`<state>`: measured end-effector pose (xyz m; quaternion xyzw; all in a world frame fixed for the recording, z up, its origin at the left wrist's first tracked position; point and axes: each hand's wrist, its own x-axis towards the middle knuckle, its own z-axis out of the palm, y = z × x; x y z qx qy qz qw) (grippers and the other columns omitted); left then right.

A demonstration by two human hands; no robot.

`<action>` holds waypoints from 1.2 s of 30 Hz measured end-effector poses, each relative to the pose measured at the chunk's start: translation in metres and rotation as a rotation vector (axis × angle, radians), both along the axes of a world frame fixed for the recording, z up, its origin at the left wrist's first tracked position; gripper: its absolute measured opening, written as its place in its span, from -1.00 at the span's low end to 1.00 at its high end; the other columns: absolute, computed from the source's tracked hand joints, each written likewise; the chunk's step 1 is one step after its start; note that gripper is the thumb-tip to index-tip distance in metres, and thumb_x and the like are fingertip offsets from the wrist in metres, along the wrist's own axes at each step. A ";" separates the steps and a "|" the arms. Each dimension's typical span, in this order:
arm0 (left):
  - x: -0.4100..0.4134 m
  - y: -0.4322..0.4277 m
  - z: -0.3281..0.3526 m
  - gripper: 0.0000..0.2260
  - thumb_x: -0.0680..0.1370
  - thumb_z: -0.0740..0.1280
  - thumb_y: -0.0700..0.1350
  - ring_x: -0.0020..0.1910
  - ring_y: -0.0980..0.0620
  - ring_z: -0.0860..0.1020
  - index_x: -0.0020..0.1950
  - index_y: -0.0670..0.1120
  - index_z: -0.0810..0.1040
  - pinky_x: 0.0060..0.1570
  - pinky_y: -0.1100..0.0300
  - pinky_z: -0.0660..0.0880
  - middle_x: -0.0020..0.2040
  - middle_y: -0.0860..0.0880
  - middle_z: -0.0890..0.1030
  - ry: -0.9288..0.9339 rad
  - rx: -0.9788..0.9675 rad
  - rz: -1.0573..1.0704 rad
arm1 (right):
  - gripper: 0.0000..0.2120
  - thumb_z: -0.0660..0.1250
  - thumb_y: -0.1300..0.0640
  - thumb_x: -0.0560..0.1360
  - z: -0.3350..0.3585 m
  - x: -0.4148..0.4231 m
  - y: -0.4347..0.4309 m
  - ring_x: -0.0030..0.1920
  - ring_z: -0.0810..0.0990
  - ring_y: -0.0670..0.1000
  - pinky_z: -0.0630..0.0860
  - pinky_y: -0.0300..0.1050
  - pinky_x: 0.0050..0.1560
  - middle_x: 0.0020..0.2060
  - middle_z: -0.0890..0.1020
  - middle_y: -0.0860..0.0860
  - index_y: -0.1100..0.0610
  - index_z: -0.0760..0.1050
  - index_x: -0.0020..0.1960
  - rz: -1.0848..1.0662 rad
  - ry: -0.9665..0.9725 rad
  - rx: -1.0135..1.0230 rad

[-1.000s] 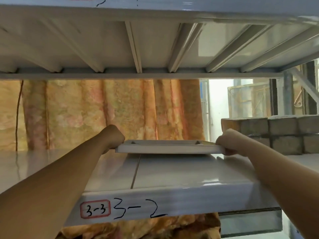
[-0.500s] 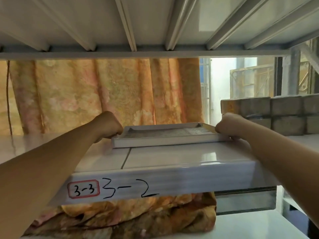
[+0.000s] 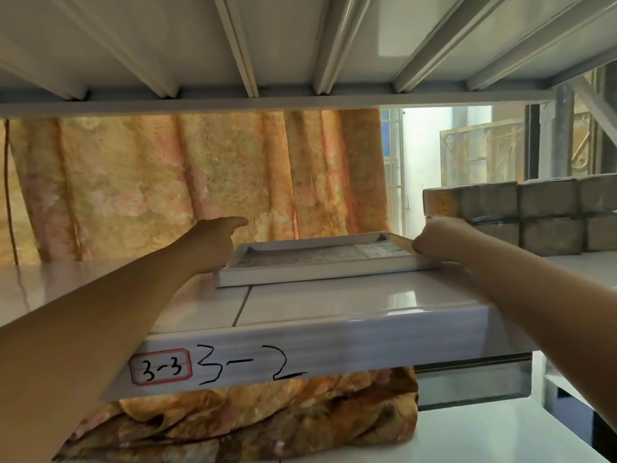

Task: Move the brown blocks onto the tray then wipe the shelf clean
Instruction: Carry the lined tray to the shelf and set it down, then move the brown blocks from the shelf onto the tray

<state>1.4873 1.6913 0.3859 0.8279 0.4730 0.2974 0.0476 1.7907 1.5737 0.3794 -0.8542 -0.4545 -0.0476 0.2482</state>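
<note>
Two bare hands reach onto a glossy white shelf [image 3: 350, 304], one at each end of a shallow white tray [image 3: 317, 273] that sits near the shelf's middle, its patterned floor holding nothing. The left hand [image 3: 213, 243] is just at the tray's left end with its fingers straightened and pointing forward, gripping nothing; whether its heel touches the rim cannot be told. The right hand [image 3: 434, 237] has its fingers curled round the tray's right end. The brown blocks [image 3: 541, 212] stand stacked in two layers on the same shelf, to the right of the tray and just behind the right hand, apart from the tray. A red-bordered label [image 3: 162, 366] reading 3-3 sits on the shelf's front edge beside a handwritten 3-2. An orange floral curtain [image 3: 167, 182] hangs behind, and folded fabric [image 3: 250, 426] of similar pattern lies on the level below.
</note>
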 end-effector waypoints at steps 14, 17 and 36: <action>0.002 0.007 -0.005 -0.63 0.53 0.09 -0.32 0.27 -0.04 0.46 0.13 -0.07 0.62 0.11 0.26 0.35 0.29 -0.10 0.53 0.145 -0.057 -0.138 | -0.81 0.24 0.19 0.46 -0.002 0.004 -0.001 0.05 0.59 0.12 0.49 -0.13 -0.09 0.07 0.62 0.10 0.17 0.59 -0.01 -0.003 0.029 0.098; 0.004 0.008 -0.005 -0.70 0.52 0.13 -0.27 0.17 -0.03 0.51 -0.01 -0.03 0.63 0.03 0.25 0.38 0.23 -0.09 0.56 0.164 -0.030 -0.158 | -0.77 0.24 0.19 0.51 0.000 0.001 -0.003 0.11 0.57 0.16 0.43 -0.12 -0.05 0.06 0.62 0.13 0.17 0.59 0.09 0.010 -0.011 0.081; 0.139 -0.072 0.047 -0.76 0.52 0.17 -0.17 0.00 0.00 0.52 0.09 -0.06 0.57 -0.04 0.07 0.51 0.13 -0.02 0.54 0.337 0.390 -0.107 | -0.80 0.14 0.15 0.48 0.033 0.025 -0.018 -0.14 0.59 0.10 0.58 -0.01 -0.07 -0.19 0.60 0.05 0.14 0.53 -0.16 0.194 -0.584 0.373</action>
